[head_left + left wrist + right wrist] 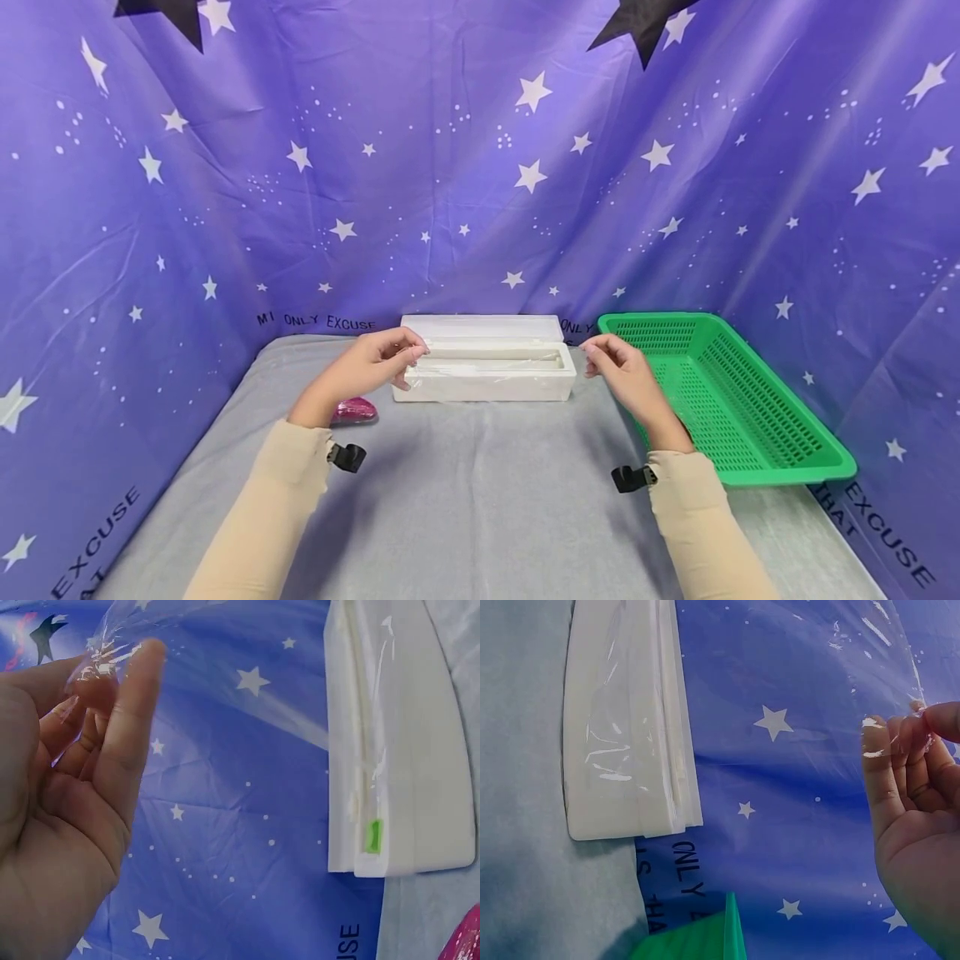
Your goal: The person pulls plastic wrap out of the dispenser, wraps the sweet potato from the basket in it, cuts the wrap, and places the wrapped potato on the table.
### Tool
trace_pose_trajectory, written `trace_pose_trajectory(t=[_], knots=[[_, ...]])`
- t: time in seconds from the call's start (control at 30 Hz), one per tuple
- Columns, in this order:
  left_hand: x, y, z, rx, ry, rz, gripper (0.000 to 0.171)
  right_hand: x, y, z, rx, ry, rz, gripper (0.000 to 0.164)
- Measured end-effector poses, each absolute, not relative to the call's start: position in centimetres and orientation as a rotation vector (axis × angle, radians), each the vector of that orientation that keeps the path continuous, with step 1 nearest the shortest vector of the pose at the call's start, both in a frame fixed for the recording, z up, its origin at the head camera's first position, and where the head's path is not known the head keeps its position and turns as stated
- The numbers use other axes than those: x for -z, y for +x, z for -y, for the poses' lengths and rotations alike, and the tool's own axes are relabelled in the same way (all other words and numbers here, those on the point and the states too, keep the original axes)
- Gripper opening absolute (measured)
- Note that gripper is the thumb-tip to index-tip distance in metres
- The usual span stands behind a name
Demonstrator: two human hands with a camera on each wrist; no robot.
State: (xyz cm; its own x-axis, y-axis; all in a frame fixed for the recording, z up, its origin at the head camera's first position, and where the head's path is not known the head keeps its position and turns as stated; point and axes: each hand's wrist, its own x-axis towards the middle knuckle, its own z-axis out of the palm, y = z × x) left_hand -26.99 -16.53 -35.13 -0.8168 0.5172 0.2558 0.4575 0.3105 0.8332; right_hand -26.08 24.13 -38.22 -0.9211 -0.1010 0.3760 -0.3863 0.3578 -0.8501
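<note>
A sheet of clear plastic film stretches between my two raised hands, in front of a long white dispenser box. My left hand pinches one corner of the film between thumb and fingers. The opposite corner is pinched by my right hand. The box lies lengthwise with its lid tipped up at the back. A pale roll shows inside. Near the box's left end, the left wrist view shows a small green piece.
Under my left wrist lies a glossy magenta thing, partly hidden by the hand. A green perforated basket stands at the right, its near-left part behind my right forearm. Grey cloth covers the table; a purple star-patterned curtain hangs behind it.
</note>
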Motion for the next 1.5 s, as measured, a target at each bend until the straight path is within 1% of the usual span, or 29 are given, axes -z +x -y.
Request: trace_pose_trajectory(t=[0.2,0.43,0.67,0.83,1.1,1.27,1.5], knots=[[36.1,-26.9,16.5,-1.514,0.932,-2.521,0.017,39.0,-26.1,-24.3,-1.563,0.457,2.407,0.024],[38.8,-26.8,16.9,-1.432,0.919,-2.538,0.014,41.0,-25.9,-24.4,-1.626,0.455,2.445,0.023],[41.3,-26.6,17.2,-1.362,0.964,-2.567,0.012,43.0,-25.3,-24.1,-1.647,0.489,2.490,0.022],[42.6,-26.4,17.4,-1.365,0.962,-2.489,0.011,44.3,-24.9,-24.0,-1.601,0.518,2.557,0.018],[43.3,-26.2,17.7,-1.360,0.932,-2.436,0.013,45.5,-24.6,-24.0,-1.531,0.565,2.671,0.018],[43.6,-26.0,17.7,-1.356,0.936,-2.388,0.016,45.8,-24.5,-24.3,-1.537,0.652,2.703,0.017],[44.5,-25.5,17.4,-1.234,0.999,-2.296,0.020,46.2,-23.6,-24.8,-1.508,0.812,2.789,0.014]])
